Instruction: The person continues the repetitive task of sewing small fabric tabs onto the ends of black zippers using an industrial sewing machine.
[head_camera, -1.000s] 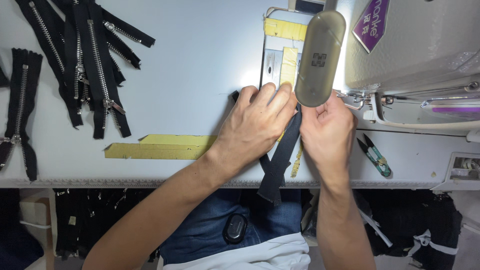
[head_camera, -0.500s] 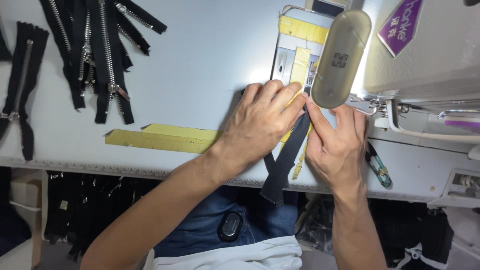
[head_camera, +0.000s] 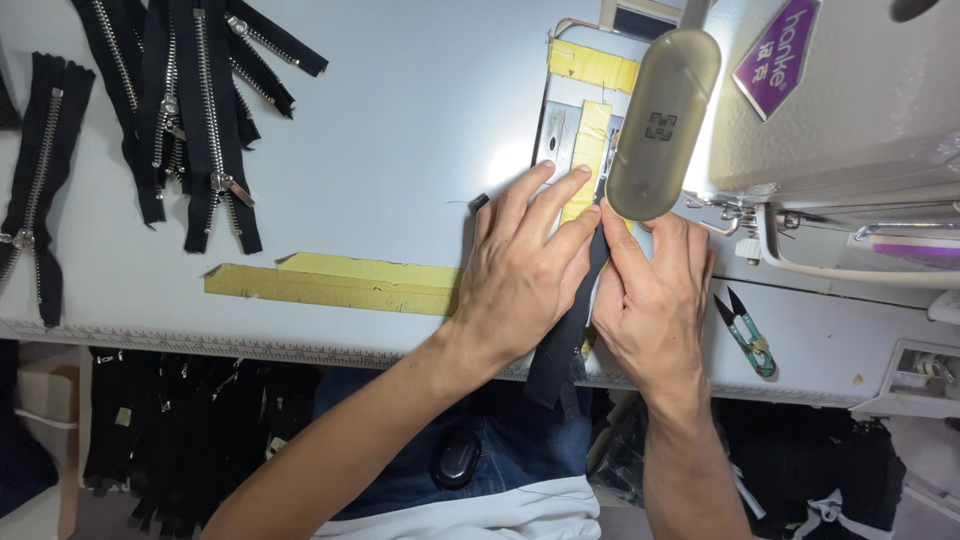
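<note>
- Hands flat: we press our left hand and right hand open, fingers extended, onto a black zipper strip; neither grips it.
- Strip lies between both hands on the sewing machine bed, its tail hanging over the table edge.
- Judgement: we should keep the strip straight along the yellow tape guide, with even pressure and fingertips clear of the needle.
- Textures: matte woven tape, smooth grey table; loose zippers have shiny metal teeth; green snips lie nearby.
</note>
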